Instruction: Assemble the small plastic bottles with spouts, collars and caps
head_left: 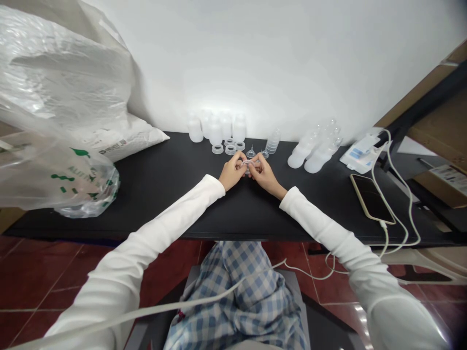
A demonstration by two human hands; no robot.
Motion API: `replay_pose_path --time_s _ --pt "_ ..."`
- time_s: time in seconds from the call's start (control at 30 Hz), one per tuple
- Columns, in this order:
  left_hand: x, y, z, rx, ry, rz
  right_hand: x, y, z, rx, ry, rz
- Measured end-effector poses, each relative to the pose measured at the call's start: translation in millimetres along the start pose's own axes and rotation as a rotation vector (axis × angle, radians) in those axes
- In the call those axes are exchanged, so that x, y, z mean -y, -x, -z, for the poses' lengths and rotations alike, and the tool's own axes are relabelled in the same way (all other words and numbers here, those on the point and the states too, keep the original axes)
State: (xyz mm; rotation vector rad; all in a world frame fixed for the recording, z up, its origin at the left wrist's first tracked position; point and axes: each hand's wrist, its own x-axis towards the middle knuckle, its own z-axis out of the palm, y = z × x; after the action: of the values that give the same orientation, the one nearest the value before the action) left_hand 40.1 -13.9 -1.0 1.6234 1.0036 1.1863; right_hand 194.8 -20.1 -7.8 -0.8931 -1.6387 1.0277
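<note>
Both of my hands are closed at the middle of the black table, fingertips meeting on a clear plastic bottle ring [248, 163]. My left hand [232, 172] pinches its left side and my right hand [266, 175] its right. Fingers hide part of the ring, so I cannot tell whether a teat sits in it. Just beyond lie two clear bottle teats [251, 152], points up. Several loose rings [218, 149] lie to the left of them, in front of several upright frosted bottles [196, 130]. A stack of clear caps [273, 141] stands at the right.
Several bottles with teats and caps [299, 151] lie on their sides at the right. Past them are a white power strip [361, 153], a phone [372, 198] and a looping cable [401, 180]. Large plastic bags [65, 97] crowd the left side. A white wall [262, 58] stands behind.
</note>
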Motion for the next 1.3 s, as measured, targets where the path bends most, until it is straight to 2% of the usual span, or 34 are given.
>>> replay_pose_path --time_s 0.2,0.3,0.6,0.77,0.97,1.1,1.3 --pt "-3 0 2.1 0.072 0.138 0.037 3 0 2 0.017 -0.046 -0.022" --pt "-5 1 3.4 0.096 0.151 0.002 4 1 2 0.021 -0.061 -0.029" --pt "-8 3 5.3 0.075 -0.109 -0.064 3 2 3 0.017 0.024 0.000" --pt "-5 3 6.1 0.094 -0.155 -0.056 2 3 3 0.023 0.042 -0.011" --pt "-1 2 2.8 0.104 -0.018 -0.051 4 2 4 -0.033 0.033 -0.018" --pt "5 -1 3.1 0.119 0.094 -0.063 4 0 7 -0.007 -0.042 -0.046" --pt "10 -1 3.0 0.100 0.076 -0.029 3 0 6 -0.023 0.001 -0.015"
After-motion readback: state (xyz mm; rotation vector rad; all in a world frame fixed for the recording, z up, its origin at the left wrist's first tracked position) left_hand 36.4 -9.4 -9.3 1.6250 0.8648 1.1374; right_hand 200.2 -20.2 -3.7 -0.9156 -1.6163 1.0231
